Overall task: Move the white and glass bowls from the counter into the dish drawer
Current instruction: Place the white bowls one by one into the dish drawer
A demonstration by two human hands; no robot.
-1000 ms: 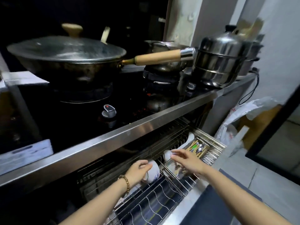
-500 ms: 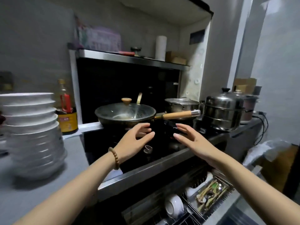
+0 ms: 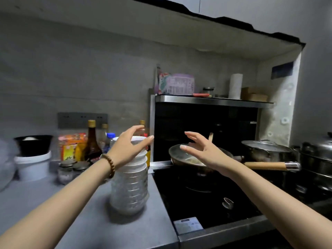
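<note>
The grey table (image 3: 45, 203) is carrying a tall stack of bowls (image 3: 132, 186), white above glass, beside the black cooktop (image 3: 201, 200). The left hand (image 3: 128, 150), fingers spread, is cupping the stack's top; the right hand (image 3: 203, 151) is hovering open, empty, above the lidded wok (image 3: 181, 157).

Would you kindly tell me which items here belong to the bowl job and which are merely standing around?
Part of the job:
- bowl stack, white above, glass below
- left hand, at the stack's top
- right hand

Just standing around:
- wok
- sauce bottle
- steamer pot
- white tub
</note>
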